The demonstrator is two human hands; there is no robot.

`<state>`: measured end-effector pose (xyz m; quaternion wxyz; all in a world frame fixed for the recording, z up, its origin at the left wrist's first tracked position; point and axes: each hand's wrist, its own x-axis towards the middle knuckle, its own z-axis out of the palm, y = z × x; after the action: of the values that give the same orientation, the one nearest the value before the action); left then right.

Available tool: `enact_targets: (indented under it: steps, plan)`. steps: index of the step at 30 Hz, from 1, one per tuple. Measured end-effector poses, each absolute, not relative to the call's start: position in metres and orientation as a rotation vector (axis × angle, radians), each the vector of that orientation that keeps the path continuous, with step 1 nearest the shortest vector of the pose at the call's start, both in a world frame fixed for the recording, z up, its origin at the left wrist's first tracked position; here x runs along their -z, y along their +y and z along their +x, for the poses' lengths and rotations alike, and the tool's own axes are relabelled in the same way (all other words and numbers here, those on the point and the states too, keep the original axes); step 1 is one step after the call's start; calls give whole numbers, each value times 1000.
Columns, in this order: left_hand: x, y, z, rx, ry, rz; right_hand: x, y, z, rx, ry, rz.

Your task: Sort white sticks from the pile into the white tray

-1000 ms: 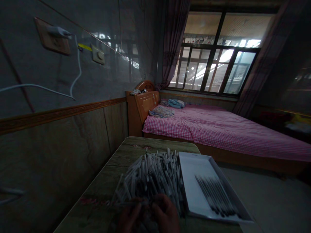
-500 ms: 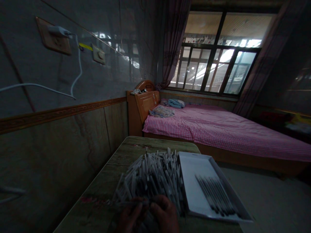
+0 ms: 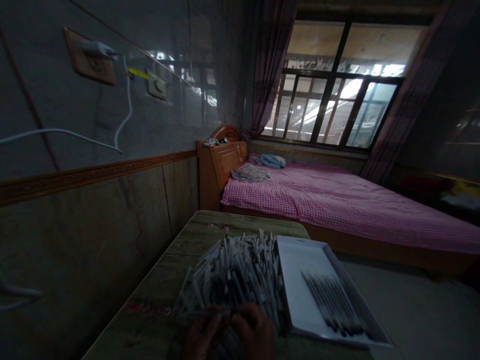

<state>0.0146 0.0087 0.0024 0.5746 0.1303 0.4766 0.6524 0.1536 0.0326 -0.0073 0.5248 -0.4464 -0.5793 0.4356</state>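
Observation:
At the near edge of the table, my left hand (image 3: pixel 202 334) and my right hand (image 3: pixel 253 330) are closed, their fingertips almost meeting. A thin pale pen-like stick (image 3: pixel 198 314) runs leftward from the fingers of my left hand. The right fingers are pinched at its other end, where dimness hides what exactly they grip. Just beyond the hands lies a heap of whitish pen-like tubes (image 3: pixel 240 267), pointing in various directions. To the right, a shallow white tray (image 3: pixel 296 290) holds a row of slim dark pen-like sticks (image 3: pixel 333 302) lying side by side.
The wood-patterned table (image 3: pixel 157 280) stands close to the tiled wall (image 3: pixel 93 225). Past its far edge is a bed (image 3: pixel 311 195) with a pink checked cover. A charger (image 3: pixel 99 49) with a white cable is plugged into the wall socket.
The view has shifted very slightly. Both hands stay at the same spot with their fingers pinched, and the heap and tray look unchanged.

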Motion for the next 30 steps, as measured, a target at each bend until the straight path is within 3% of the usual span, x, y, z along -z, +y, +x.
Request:
enact_targets:
  steps: [5, 10, 24, 30]
  plan:
    - [-1, 8, 16, -1512, 1106, 404, 13, 28, 153, -585, -1598, -1096]
    - [-1, 8, 19, -1494, 1160, 447, 25, 27, 152, -375, -1672, -1190]
    - [1, 6, 16, -1453, 1244, 626, 30, 17, 155, -564, -1648, -1227]
    - [5, 8, 18, -1421, 1273, 578, 26, 23, 166, -301, -1864, -1123]
